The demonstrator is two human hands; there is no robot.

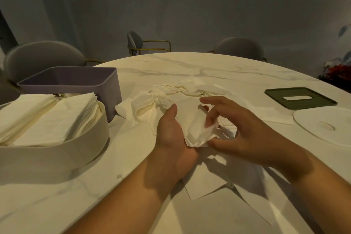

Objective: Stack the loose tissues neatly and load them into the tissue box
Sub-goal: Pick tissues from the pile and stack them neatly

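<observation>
A crumpled white tissue [197,131] is lifted above the table between both hands. My left hand [171,135] holds it from the left with the palm turned inward. My right hand [237,129] pinches its right side between thumb and curled fingers. Behind them lies a spread heap of loose tissues [180,91]. More flat tissues [209,182] lie under my wrists. At the left, a round cream tissue box [57,156] holds a neat stack of tissues [47,118].
An empty purple rectangular box [106,85] stands behind the cream one. A green slotted lid [300,99] and a round white lid [326,125] lie at the right on the marble table [228,70]. Grey chairs [43,57] ring the far side.
</observation>
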